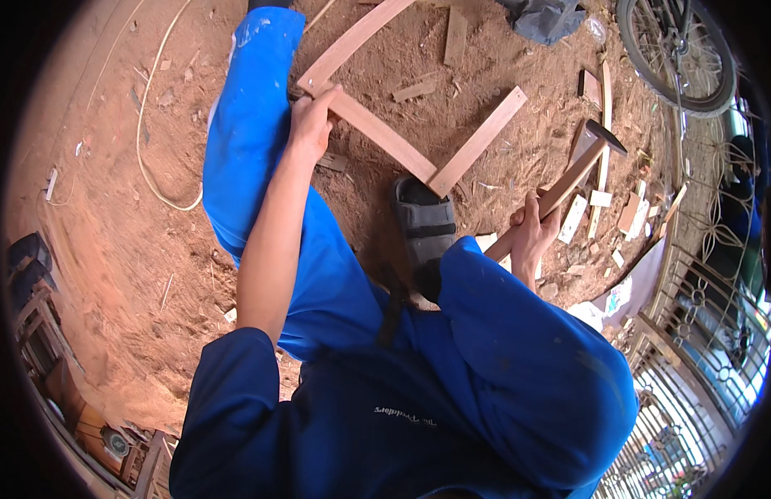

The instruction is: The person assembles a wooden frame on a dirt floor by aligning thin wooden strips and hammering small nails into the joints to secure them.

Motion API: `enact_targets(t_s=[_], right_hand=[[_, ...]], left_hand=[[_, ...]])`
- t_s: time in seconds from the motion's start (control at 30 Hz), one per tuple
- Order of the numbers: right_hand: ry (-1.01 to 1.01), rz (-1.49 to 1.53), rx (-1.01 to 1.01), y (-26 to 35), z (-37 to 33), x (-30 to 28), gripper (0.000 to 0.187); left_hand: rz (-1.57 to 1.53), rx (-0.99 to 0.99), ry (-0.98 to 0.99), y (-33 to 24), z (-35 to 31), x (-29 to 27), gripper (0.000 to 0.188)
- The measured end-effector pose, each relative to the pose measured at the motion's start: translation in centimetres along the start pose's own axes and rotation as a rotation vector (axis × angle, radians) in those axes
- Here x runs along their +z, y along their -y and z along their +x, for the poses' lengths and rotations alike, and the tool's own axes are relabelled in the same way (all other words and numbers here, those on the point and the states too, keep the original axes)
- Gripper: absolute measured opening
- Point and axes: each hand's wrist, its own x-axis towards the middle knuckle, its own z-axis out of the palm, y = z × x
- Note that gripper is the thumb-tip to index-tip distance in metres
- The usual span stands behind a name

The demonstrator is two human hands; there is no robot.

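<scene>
My left hand (311, 125) is closed on one corner of a wooden frame (385, 141) made of joined flat strips. One strip runs up and away from that corner past the top edge; another slants down right to a second corner near my sandal (425, 220). From there a third strip rises to the right, its far end free. On the right, my right hand (531, 233) grips the wooden handle of a hammer (573, 179). Its dark head is up and away from the frame.
Wood offcuts (573, 218) lie scattered on the dirt floor at right. A bicycle wheel (681, 54) and a grey plastic bag (548, 21) are at the far right. A metal lattice gate (685, 333) lines the right side. A pale cable (144, 125) curves across the left ground.
</scene>
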Motion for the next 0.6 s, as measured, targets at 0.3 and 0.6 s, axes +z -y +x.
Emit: enact_targets(t_s=[0.3, 0.6], right_hand=[[0.226, -0.39, 0.149, -2.2, -6.5, -4.3, 0.02], [0.43, -0.743, -0.054, -3.1, -8.4, -5.3, 0.023]], left_hand=[[0.126, 0.192, 0.202, 1.0, 1.6, -0.4, 0.048], [0.682, 0.042, 0.319, 1.2, -0.8, 1.4, 0.04]])
